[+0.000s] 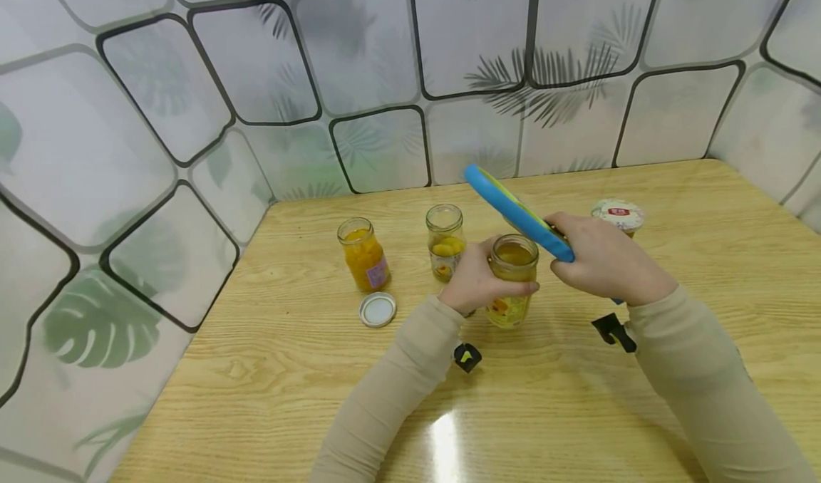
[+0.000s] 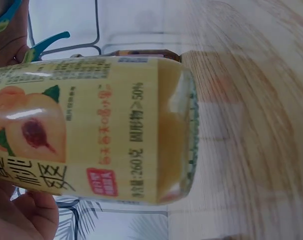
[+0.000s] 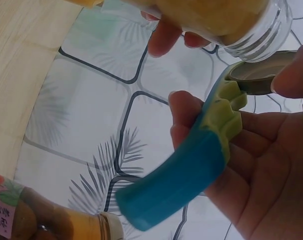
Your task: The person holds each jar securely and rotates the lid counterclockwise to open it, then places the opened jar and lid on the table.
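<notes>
My left hand [image 1: 477, 280] grips an uncapped glass jar [image 1: 513, 308] of yellow peaches, its fingers and thumb around the upper part. A peach picture fills much of the label in the left wrist view. Just right of the jar's mouth, my right hand [image 1: 599, 258] holds a blue and green jar opener [image 1: 516, 212] slanting up to the left. In the right wrist view a metal lid [image 3: 259, 90] sits at the opener's toothed green side, with the right thumb against it, close beside the glass rim.
Left of the hands stand an open jar of orange fruit [image 1: 365, 258] and an open jar of yellow fruit [image 1: 445, 248]. A loose lid [image 1: 378, 310] lies on the wooden table [image 1: 269, 369]. Behind the right hand is a jar with a patterned lid [image 1: 618, 212]. A patterned wall [image 1: 378, 148] borders the table.
</notes>
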Demonstrator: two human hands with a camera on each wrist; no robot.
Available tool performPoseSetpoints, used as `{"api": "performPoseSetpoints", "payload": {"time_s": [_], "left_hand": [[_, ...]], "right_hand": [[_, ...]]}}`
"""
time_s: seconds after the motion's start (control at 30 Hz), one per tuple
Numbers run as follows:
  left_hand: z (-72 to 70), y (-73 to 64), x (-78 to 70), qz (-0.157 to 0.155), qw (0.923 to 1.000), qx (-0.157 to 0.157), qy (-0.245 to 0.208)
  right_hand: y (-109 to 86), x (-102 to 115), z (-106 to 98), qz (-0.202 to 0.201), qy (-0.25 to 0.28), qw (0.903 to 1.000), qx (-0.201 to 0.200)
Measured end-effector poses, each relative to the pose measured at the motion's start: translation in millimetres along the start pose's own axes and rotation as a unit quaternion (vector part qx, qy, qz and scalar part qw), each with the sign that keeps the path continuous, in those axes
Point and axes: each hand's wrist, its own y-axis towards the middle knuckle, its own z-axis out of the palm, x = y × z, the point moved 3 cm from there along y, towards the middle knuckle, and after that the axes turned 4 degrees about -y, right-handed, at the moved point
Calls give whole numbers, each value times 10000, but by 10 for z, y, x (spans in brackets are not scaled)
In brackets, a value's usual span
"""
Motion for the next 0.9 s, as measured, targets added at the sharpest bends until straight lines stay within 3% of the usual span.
{"api": "performPoseSetpoints", "payload": {"time_s": [0.47, 0.7, 0.9], "left_hand": [[25, 10, 26, -197, 9991, 21, 368], [17, 113, 277, 171, 9951, -12, 974], [13, 125, 308, -31, 9936, -142, 1121]], "right_hand": [[7, -30, 11, 203, -7, 9996, 197], [13, -27, 15, 212, -94, 9993, 276], [12, -35, 9, 292, -83, 9989, 357]]}}
